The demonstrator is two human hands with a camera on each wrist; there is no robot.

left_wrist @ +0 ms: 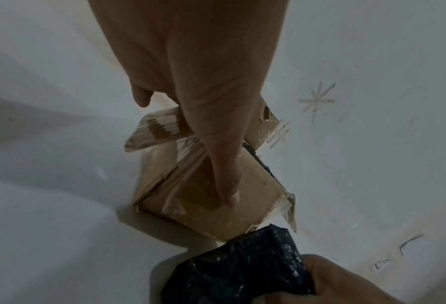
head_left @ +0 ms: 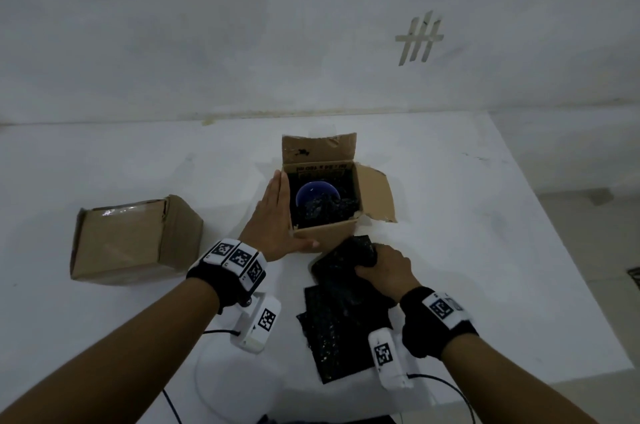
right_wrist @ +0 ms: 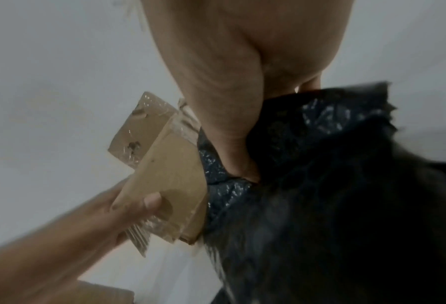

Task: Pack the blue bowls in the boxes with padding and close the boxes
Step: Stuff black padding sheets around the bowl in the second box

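Observation:
An open cardboard box (head_left: 325,229) stands mid-table with a blue bowl (head_left: 311,196) inside, partly covered by black padding (head_left: 329,208). My left hand (head_left: 273,215) lies flat against the box's left wall, fingers straight, thumb along the front edge (left_wrist: 229,197). My right hand (head_left: 384,271) grips the top sheet of black padding (head_left: 346,271) just in front of the box, fingers curled into it (right_wrist: 242,144). More black padding sheets (head_left: 336,340) lie stacked beneath. The box (right_wrist: 169,174) shows beside the padding (right_wrist: 320,164) in the right wrist view.
A second cardboard box (head_left: 135,240), closed, sits at the left of the white table (head_left: 485,215). The wall rises right behind the open box. The table's right edge runs diagonally at far right. Cables trail near the front edge.

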